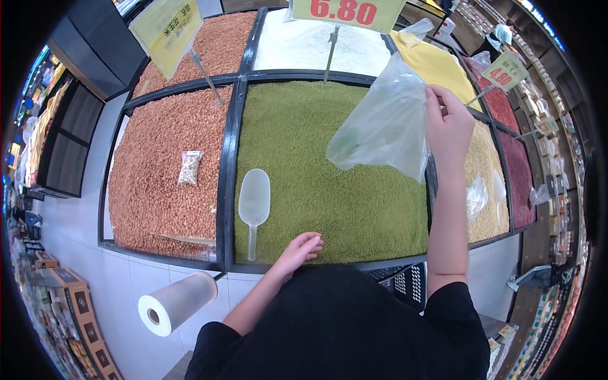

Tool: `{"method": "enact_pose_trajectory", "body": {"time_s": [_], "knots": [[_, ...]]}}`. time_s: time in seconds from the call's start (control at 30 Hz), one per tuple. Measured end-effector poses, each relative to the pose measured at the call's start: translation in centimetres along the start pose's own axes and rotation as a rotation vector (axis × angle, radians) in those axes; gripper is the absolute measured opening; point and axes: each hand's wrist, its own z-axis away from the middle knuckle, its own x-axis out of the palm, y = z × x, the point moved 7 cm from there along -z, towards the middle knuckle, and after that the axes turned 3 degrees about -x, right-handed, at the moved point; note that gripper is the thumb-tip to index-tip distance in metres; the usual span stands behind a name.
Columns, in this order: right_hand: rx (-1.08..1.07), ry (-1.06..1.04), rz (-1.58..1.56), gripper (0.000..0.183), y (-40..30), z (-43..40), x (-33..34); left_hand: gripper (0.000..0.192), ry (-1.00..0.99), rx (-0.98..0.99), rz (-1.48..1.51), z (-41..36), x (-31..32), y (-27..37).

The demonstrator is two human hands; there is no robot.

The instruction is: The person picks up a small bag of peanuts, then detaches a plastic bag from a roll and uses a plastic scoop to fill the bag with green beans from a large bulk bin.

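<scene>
A translucent plastic bag (pixel 384 118) hangs from my right hand (pixel 449 114), pinched at its edge, over the right part of a bin of green mung beans (pixel 289 128). A little green shows through the bag's lower left; what causes it, I cannot tell. My left hand (pixel 304 247) is near the front edge of the same bin, fingers loosely curled and apart, with nothing seen in it. To its left a clear plastic scoop (pixel 254 197) lies on the beans, handle towards me.
Left of the beans is a bin of peanuts (pixel 166 128) with a small packet (pixel 190 167) on top. A plastic bag roll (pixel 178 303) sticks out at the front left. Price signs (pixel 349 12) stand on poles. A black basket (pixel 408 285) is near my right side. Another person (pixel 498 40) is far right.
</scene>
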Motion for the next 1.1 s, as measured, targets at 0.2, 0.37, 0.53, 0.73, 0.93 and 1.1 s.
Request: {"method": "enact_pose_trajectory", "body": {"time_s": [0.2, 0.37, 0.53, 0.73, 0.93, 1.1], "knots": [[0.064, -0.052, -0.067, 0.019, 3.7, 1.8, -1.2, 0.049, 0.038, -0.028, -0.038, 0.4, -0.5, -1.6], [0.368, 0.041, -0.462, 0.022, 6.9, 5.7, -4.0, 0.05, 0.04, -0.006, -0.07, 1.1, -0.4, -1.4], [0.624, 0.357, -0.897, 0.029, 6.3, 12.4, -6.7, 0.06, -0.189, 0.053, -0.138, 1.6, 2.8, 1.4], [0.882, 0.26, -1.242, 0.041, 7.5, 22.4, -5.8, 0.074, -0.584, 0.227, 0.352, 0.1, 9.7, 6.0], [1.111, 0.094, -1.208, 0.036, 13.2, 33.3, -2.0, 0.056, -0.273, 0.405, 0.521, -2.5, 8.9, 9.1], [1.227, -0.279, -0.732, 0.045, 13.1, 38.5, -0.8, 0.047, 0.061, 0.701, -0.019, 1.2, 5.0, 12.3]]}}
